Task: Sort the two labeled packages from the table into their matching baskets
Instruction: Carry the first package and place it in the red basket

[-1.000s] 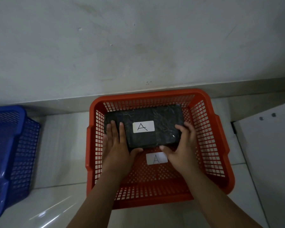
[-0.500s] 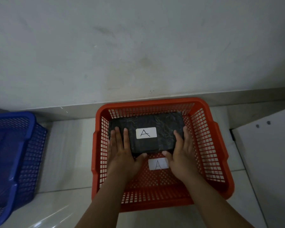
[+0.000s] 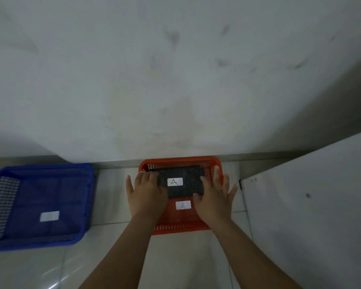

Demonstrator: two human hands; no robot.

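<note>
The black wrapped package [image 3: 191,189] with a white "A" label lies flat in the far half of the red basket [image 3: 181,227]. The basket's floor carries its own "A" label [image 3: 183,205] just in front of the package. My left hand [image 3: 146,193] hovers over the package's left end with fingers spread. Over its right end my right hand [image 3: 215,198] is spread the same way. Neither hand grips the package. The second package is out of sight.
A blue basket [image 3: 50,167] with a white label [image 3: 49,216] on its floor stands on the tiled floor to the left. A white table top [image 3: 304,205] fills the right side. A grey wall rises right behind both baskets.
My hands have let go of the package and spread open above it. The view has pulled back and up, so the whole blue basket now shows.
</note>
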